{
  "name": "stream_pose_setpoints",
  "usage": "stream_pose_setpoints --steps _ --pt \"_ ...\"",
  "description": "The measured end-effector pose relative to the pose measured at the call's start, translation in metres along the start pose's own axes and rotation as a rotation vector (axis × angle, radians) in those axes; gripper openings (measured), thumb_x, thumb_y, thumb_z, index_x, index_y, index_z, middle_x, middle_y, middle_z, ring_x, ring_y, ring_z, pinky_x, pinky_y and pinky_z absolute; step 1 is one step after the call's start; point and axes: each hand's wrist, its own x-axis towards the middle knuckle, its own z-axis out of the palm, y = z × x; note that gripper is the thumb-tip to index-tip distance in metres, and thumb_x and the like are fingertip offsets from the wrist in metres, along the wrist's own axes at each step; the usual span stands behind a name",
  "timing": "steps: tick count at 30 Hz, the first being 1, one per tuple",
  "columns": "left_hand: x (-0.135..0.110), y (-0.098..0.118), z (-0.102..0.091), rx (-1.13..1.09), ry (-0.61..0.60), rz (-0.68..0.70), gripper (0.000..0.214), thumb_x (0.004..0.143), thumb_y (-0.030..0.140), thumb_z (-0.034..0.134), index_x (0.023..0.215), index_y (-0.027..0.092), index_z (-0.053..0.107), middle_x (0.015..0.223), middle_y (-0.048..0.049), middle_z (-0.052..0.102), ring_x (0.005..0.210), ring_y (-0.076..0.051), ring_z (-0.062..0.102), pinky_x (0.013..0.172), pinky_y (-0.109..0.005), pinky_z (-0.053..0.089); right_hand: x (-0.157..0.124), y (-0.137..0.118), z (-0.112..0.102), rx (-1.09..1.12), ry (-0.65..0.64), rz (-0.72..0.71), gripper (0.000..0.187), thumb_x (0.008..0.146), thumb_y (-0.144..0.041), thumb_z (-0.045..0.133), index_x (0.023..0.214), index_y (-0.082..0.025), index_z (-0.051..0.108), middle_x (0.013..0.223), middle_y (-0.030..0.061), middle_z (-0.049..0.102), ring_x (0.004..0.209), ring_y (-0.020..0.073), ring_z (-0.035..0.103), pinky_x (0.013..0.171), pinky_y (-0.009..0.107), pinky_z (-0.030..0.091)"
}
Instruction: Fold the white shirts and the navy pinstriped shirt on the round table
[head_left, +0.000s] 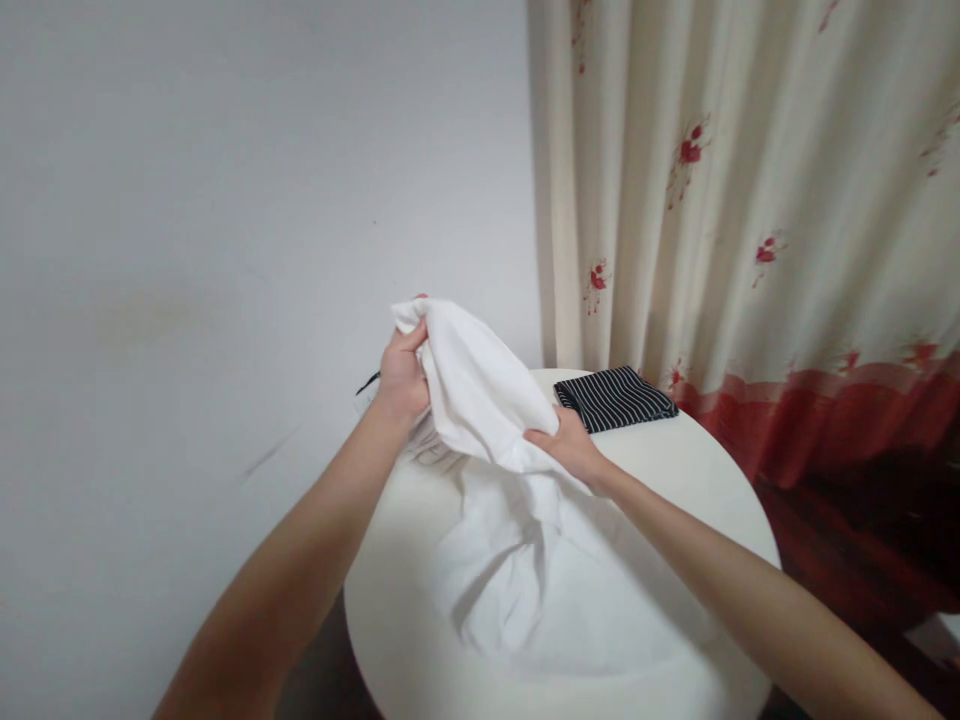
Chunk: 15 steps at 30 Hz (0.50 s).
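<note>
A white cloth (487,400) is lifted off a round white table (712,470), its lower part still draped on the tabletop. My left hand (401,375) is closed on the cloth's upper corner, raised above the table's far left edge. My right hand (570,445) grips the cloth lower down, near the middle of the table, fingers pinched on a fold. The cloth stretches taut between the two hands.
A folded dark cloth with thin white stripes (615,398) lies at the table's far edge, just beyond my right hand. A cream curtain with red flowers (750,200) hangs behind on the right. A plain white wall (225,250) stands on the left.
</note>
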Motion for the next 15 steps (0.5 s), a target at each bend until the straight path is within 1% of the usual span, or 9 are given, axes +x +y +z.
stream_pose_setpoints --steps 3,4,6,7,8,10,12,14,15 --pt "-0.021 -0.001 -0.051 0.081 0.109 0.013 0.048 0.072 0.019 0.067 0.12 0.022 0.062 0.107 -0.0045 0.072 0.097 -0.021 0.069 0.083 -0.032 0.058 0.013 -0.009 -0.033 -0.332 0.074 -0.123 0.027 0.075 -0.02 0.064 0.1 -0.014 0.072 0.096 0.0057 0.074 0.088 0.0222 0.066 0.079 0.031 0.05" --pt "-0.031 -0.005 -0.068 0.174 0.158 -0.005 0.05 0.07 0.019 0.065 0.12 0.022 0.062 0.105 -0.0045 0.071 0.096 -0.022 0.069 0.082 -0.033 0.058 0.016 -0.012 -0.042 -0.439 0.076 -0.147 0.025 0.075 -0.019 0.064 0.098 -0.016 0.071 0.095 0.0053 0.074 0.088 0.0221 0.066 0.078 0.03 0.049" --pt "-0.057 -0.018 -0.098 0.465 0.241 -0.096 0.056 0.067 0.017 0.064 0.123 0.022 0.059 0.106 -0.0056 0.07 0.097 -0.024 0.069 0.082 -0.037 0.058 0.019 -0.02 -0.051 -0.647 0.077 -0.165 0.024 0.076 -0.018 0.063 0.099 -0.019 0.07 0.096 0.0052 0.074 0.089 0.0228 0.066 0.079 0.029 0.047" --pt "-0.071 -0.025 -0.108 0.622 0.224 -0.152 0.06 0.067 0.017 0.066 0.125 0.022 0.057 0.112 -0.0078 0.068 0.104 -0.026 0.067 0.087 -0.041 0.057 0.019 -0.023 -0.051 -0.743 0.075 -0.167 0.025 0.077 -0.017 0.063 0.1 -0.02 0.07 0.098 0.0058 0.074 0.092 0.0236 0.066 0.08 0.029 0.046" --pt "-0.085 -0.033 -0.113 0.729 0.175 -0.13 0.066 0.068 0.018 0.067 0.132 0.023 0.052 0.124 -0.0105 0.064 0.117 -0.028 0.062 0.096 -0.045 0.053 0.019 -0.026 -0.049 -0.826 0.07 -0.168 0.028 0.077 -0.016 0.062 0.103 -0.021 0.069 0.101 0.0066 0.074 0.095 0.0243 0.066 0.081 0.03 0.045" --pt "-0.112 -0.05 -0.11 0.832 0.02 -0.04 0.08 0.072 0.022 0.07 0.146 0.025 0.039 0.146 -0.0143 0.05 0.139 -0.031 0.045 0.113 -0.052 0.038 0.017 -0.031 -0.035 -0.926 0.053 -0.178 0.036 0.076 -0.011 0.06 0.109 -0.021 0.068 0.107 0.0084 0.073 0.1 0.0255 0.064 0.084 0.031 0.044" --pt "-0.136 -0.069 -0.092 0.821 -0.194 -0.026 0.095 0.075 0.028 0.075 0.154 0.027 0.023 0.159 -0.0147 0.034 0.149 -0.031 0.029 0.12 -0.053 0.026 0.012 -0.033 -0.013 -0.919 0.046 -0.206 0.041 0.075 -0.007 0.057 0.112 -0.02 0.066 0.108 0.0093 0.072 0.103 0.0258 0.062 0.087 0.032 0.044" --pt "-0.154 -0.091 -0.069 0.757 -0.315 -0.066 0.11 0.068 0.033 0.083 0.156 0.026 0.018 0.161 -0.015 0.03 0.149 -0.034 0.029 0.121 -0.051 0.028 0.007 -0.033 0.014 -0.792 0.06 -0.251 0.041 0.074 -0.005 0.055 0.11 -0.02 0.066 0.106 0.0083 0.07 0.103 0.0249 0.06 0.09 0.034 0.045" --pt "-0.161 -0.102 -0.059 0.718 -0.314 -0.088 0.111 0.065 0.034 0.086 0.155 0.025 0.021 0.159 -0.0154 0.035 0.146 -0.035 0.036 0.119 -0.049 0.034 0.005 -0.033 0.027 -0.691 0.071 -0.27 0.04 0.073 -0.005 0.054 0.108 -0.02 0.065 0.105 0.0075 0.07 0.102 0.0241 0.06 0.091 0.034 0.045"
